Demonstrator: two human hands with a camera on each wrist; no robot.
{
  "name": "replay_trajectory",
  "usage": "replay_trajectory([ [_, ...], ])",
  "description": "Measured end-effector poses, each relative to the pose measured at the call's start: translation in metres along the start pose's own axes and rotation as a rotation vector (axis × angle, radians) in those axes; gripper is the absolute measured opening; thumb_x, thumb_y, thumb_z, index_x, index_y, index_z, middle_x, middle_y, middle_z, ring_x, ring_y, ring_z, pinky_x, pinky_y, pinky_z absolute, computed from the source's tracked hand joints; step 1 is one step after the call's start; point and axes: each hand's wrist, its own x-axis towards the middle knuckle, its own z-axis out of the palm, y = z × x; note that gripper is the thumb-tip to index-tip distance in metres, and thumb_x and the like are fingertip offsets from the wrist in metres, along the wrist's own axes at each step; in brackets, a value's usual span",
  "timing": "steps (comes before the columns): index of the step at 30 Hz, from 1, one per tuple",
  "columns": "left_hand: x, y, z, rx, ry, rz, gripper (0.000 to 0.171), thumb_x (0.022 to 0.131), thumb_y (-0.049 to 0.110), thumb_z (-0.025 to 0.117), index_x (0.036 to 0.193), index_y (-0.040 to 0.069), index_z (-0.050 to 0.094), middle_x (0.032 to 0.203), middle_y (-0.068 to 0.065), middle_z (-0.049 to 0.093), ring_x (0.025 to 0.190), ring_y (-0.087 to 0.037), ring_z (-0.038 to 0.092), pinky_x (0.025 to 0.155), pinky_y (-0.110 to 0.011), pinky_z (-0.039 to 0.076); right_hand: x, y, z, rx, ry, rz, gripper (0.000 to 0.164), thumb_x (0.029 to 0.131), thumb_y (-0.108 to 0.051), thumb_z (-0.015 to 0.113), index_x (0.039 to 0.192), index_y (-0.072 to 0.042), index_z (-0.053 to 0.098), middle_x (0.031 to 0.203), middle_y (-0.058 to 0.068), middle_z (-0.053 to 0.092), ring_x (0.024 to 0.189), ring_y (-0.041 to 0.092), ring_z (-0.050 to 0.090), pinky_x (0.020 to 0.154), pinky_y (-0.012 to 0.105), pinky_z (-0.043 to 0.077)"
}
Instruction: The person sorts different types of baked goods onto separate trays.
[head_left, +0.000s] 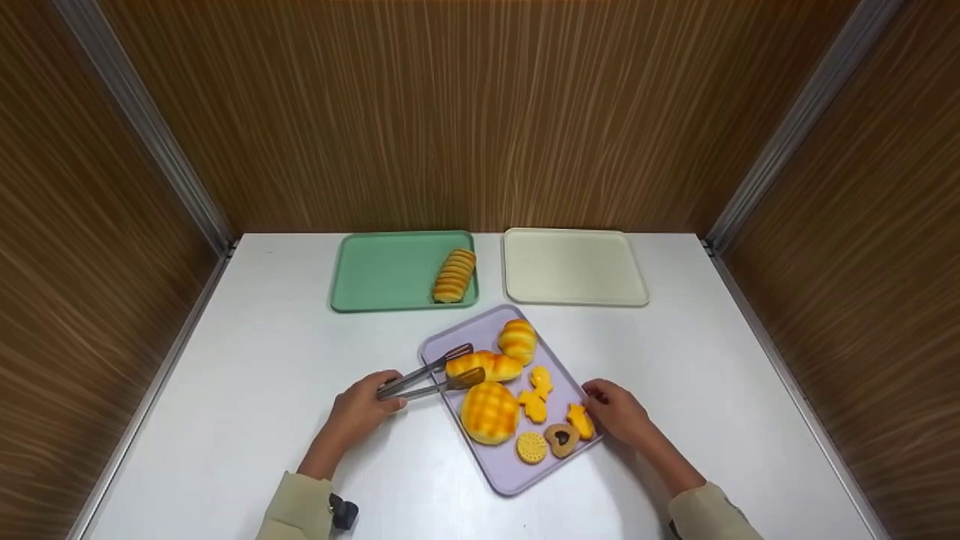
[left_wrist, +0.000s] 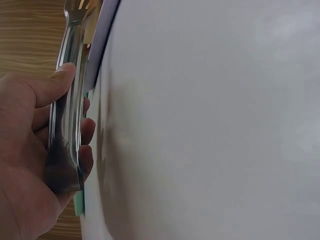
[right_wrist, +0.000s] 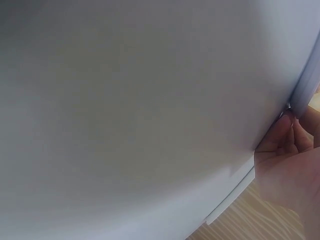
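In the head view my left hand (head_left: 361,411) holds metal tongs (head_left: 466,379) by the handle end, thumb on one side and fingers on the other. The spread tong tips lie over an elongated golden bread roll (head_left: 501,367) on the lilac tray (head_left: 504,478). My right hand (head_left: 621,414) grips the tray's right edge, its thumb and fingers at the rim in the right wrist view. Also on this turned tray are a striped roll (head_left: 517,339), a round checkered bun (head_left: 490,414), a round biscuit (head_left: 531,448), a heart-shaped cookie (head_left: 562,439) and several yellow shaped pieces (head_left: 541,381).
Behind the lilac tray stand a green tray (head_left: 382,274), with a ridged long bread (head_left: 454,276) at its right side, and a cream tray (head_left: 574,266). Wood-patterned panels (head_left: 480,112) wall the white table (head_left: 262,360) at the back and both sides.
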Motion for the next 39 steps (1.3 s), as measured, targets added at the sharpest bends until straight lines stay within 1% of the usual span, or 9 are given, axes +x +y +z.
replay_trajectory([
  [2,-0.001,-0.001,0.001,-0.003,0.009,-0.007,0.040,0.083,0.030,0.073,0.121,0.021,0.063,0.120,0.000,0.063,0.109,-0.019,0.057,0.093,-0.047,0.041,0.000,0.000,0.001,0.006,-0.007,0.014,0.025,0.094,-0.020,0.060,0.118,-0.014,0.062,0.103,0.002,0.060,0.092,0.021,0.053,0.092,0.041,0.046],
  [7,-0.002,-0.002,0.002,-0.027,0.026,-0.014,0.038,0.083,0.030,0.073,0.119,0.023,0.064,0.119,0.001,0.064,0.106,-0.019,0.058,0.091,-0.047,0.042,0.001,-0.002,0.001,0.004,-0.005,0.016,0.024,0.094,-0.020,0.060,0.118,-0.014,0.063,0.104,0.002,0.061,0.093,0.020,0.053,0.093,0.042,0.045],
  [15,-0.004,-0.001,-0.001,-0.041,0.050,-0.014,0.038,0.082,0.029,0.074,0.119,0.023,0.065,0.121,0.000,0.064,0.110,-0.021,0.057,0.093,-0.048,0.041,0.000,0.000,-0.001,0.005,0.003,-0.031,0.024,0.094,-0.018,0.060,0.117,-0.013,0.063,0.103,0.003,0.061,0.092,0.020,0.053,0.092,0.041,0.046],
  [21,-0.005,-0.001,-0.004,-0.030,0.057,-0.018,0.039,0.082,0.031,0.074,0.120,0.025,0.064,0.118,0.001,0.064,0.106,-0.019,0.058,0.091,-0.047,0.041,0.000,0.001,-0.003,0.043,-0.028,-0.030,0.023,0.094,-0.019,0.060,0.117,-0.015,0.063,0.103,0.001,0.061,0.092,0.019,0.053,0.092,0.040,0.046],
  [26,-0.004,-0.001,-0.009,-0.050,0.060,-0.038,0.040,0.083,0.035,0.073,0.121,0.027,0.064,0.120,0.002,0.063,0.107,-0.019,0.057,0.090,-0.046,0.041,0.000,0.005,-0.007,0.092,-0.036,-0.069,0.021,0.094,-0.019,0.061,0.114,-0.014,0.065,0.099,0.001,0.061,0.089,0.018,0.053,0.085,0.034,0.046],
  [29,-0.005,-0.002,-0.013,-0.071,0.073,-0.054,0.040,0.083,0.036,0.073,0.121,0.027,0.063,0.120,0.002,0.063,0.106,-0.018,0.057,0.088,-0.045,0.041,0.002,0.008,-0.009,0.119,-0.047,-0.101,0.021,0.094,-0.019,0.061,0.113,-0.012,0.065,0.098,0.003,0.062,0.088,0.019,0.052,0.082,0.032,0.044],
  [33,-0.005,-0.004,-0.018,-0.086,0.095,-0.059,0.038,0.083,0.033,0.073,0.120,0.028,0.064,0.120,0.002,0.063,0.104,-0.018,0.057,0.087,-0.043,0.042,0.003,0.011,-0.011,0.141,-0.085,-0.081,0.023,0.095,-0.021,0.060,0.115,-0.013,0.064,0.101,0.002,0.062,0.090,0.019,0.052,0.084,0.031,0.044],
  [35,-0.005,-0.006,-0.019,-0.090,0.104,-0.059,0.038,0.083,0.033,0.073,0.120,0.028,0.063,0.120,0.001,0.063,0.104,-0.018,0.057,0.086,-0.043,0.042,0.002,0.011,-0.012,0.153,-0.100,-0.055,0.023,0.094,-0.022,0.060,0.116,-0.015,0.064,0.102,0.002,0.062,0.091,0.020,0.053,0.085,0.030,0.044],
  [39,-0.005,-0.009,-0.023,-0.105,0.117,-0.069,0.040,0.084,0.035,0.072,0.122,0.027,0.062,0.122,0.000,0.063,0.105,-0.019,0.057,0.086,-0.042,0.043,0.001,0.011,-0.013,0.163,-0.122,-0.041,0.025,0.094,-0.022,0.060,0.117,-0.013,0.063,0.104,0.003,0.062,0.091,0.020,0.054,0.083,0.030,0.046],
])
